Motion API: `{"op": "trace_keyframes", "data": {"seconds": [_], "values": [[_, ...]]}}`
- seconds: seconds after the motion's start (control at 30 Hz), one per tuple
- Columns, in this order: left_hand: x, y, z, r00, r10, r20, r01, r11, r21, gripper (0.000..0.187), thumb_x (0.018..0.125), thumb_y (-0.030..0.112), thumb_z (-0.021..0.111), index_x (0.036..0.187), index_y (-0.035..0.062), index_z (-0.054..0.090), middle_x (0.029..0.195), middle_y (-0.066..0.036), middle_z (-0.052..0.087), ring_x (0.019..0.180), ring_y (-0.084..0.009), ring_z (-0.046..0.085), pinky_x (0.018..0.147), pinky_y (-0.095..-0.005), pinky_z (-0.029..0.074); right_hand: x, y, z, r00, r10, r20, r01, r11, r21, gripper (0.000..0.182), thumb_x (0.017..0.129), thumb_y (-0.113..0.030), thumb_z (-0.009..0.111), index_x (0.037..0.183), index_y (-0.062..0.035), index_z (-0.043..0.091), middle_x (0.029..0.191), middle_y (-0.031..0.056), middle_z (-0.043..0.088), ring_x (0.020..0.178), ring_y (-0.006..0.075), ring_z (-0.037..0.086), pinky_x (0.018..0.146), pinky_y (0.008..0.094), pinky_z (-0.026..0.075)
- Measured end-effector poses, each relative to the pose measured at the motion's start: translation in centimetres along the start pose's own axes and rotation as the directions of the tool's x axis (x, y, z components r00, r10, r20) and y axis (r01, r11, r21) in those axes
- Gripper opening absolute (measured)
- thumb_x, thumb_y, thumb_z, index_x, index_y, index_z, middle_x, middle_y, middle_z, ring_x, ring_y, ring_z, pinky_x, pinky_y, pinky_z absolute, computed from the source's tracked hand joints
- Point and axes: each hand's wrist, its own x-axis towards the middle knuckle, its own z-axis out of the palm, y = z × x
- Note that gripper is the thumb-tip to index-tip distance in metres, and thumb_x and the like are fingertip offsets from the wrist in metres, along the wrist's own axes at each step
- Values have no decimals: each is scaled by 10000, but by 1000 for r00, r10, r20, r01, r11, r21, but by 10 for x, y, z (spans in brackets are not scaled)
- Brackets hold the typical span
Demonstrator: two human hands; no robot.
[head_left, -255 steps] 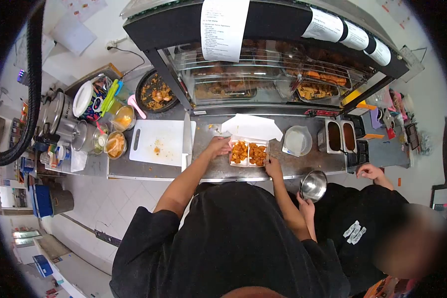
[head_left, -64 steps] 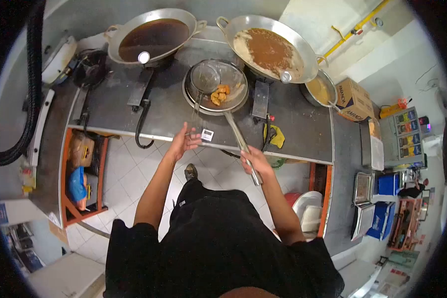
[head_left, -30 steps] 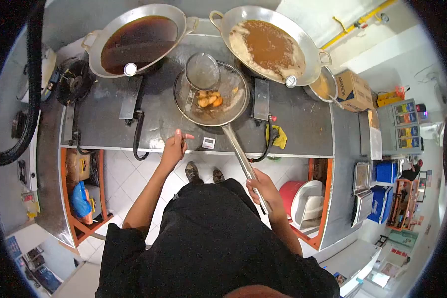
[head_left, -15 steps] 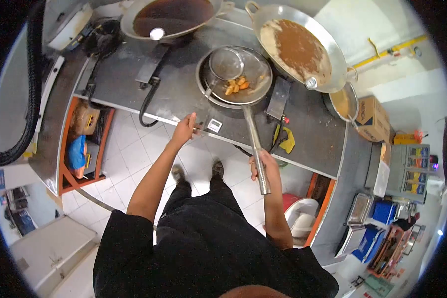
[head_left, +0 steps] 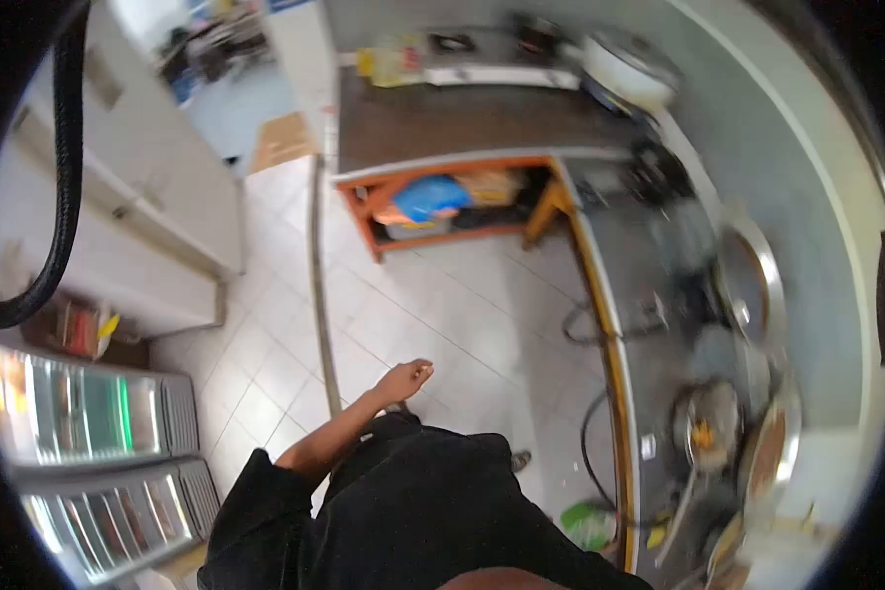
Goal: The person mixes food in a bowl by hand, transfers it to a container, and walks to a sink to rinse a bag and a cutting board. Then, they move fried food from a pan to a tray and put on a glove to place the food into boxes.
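Note:
My left hand [head_left: 403,379] hangs in front of my body above the tiled floor. Its fingers are curled in and nothing shows in them. My right hand is out of view. On the counter at the right, a long-handled strainer [head_left: 680,516] lies with its bowl over a pan, and no hand is on it. Orange-brown fried pieces [head_left: 702,434] sit in the bowl. A small white timer [head_left: 648,446] lies near the counter's front edge. Blur hides finer detail.
Large woks [head_left: 772,442] line the wall side of the counter [head_left: 639,369]. Ahead, an orange-framed table [head_left: 442,123] has a blue bag [head_left: 431,200] on its shelf. A hose [head_left: 320,285] crosses the floor. Glass-door fridges [head_left: 79,408] and white cabinets [head_left: 157,128] stand at the left.
My view and body have turned left, so the counter now lies at my right. My right hand has let go of the strainer's handle and left view. My left hand has moved off the counter edge.

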Motion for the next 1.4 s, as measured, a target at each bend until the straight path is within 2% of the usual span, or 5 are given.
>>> {"op": "trace_keyframes", "data": {"seconds": [0.63,0.7,0.8,1.03,1.4], "values": [[61,-413,-441,729,-493,-475,112,770,-628,362,973,259,535,1192,-26,577,1022,-162,676,885,-206,670,782,-332,539,-79,-446,930,42,-164,985,999,35,-37,379,920,-228,587,1268,-82,554,1117,188,664,965,279,671,849,362,504],[16,-533,-420,778,-313,-545,520,808,279,409,953,353,490,1077,-5,645,1055,-195,673,890,-331,674,800,-425,528,-135,-469,1036,160,9,987,947,280,-156,390,931,-217,573,1289,-68,538,1144,194,653,1006,298,658,876,361,493],[-35,-554,-424,129,-959,-252,788,253,-562,424,952,405,487,1011,10,627,958,-177,706,871,-304,688,730,-463,526,-207,-497,1181,-55,108,993,979,203,32,373,949,-180,550,1293,-40,526,1124,187,653,1031,284,648,885,355,493],[-18,-581,-558,294,-892,344,527,-149,-837,368,961,423,515,1037,68,579,967,-77,692,772,-230,671,750,-469,499,-278,-560,1492,-329,344,879,944,90,318,378,957,-146,524,1318,-38,500,1079,152,676,990,266,655,862,353,504],[389,-751,-1079,678,-642,-358,587,766,-262,274,810,218,534,915,16,687,1014,-245,655,928,-438,622,824,-523,486,73,-589,1630,928,136,348,373,-396,-839,455,824,-303,595,1214,-69,618,1240,164,612,1129,327,595,918,450,472]]}}
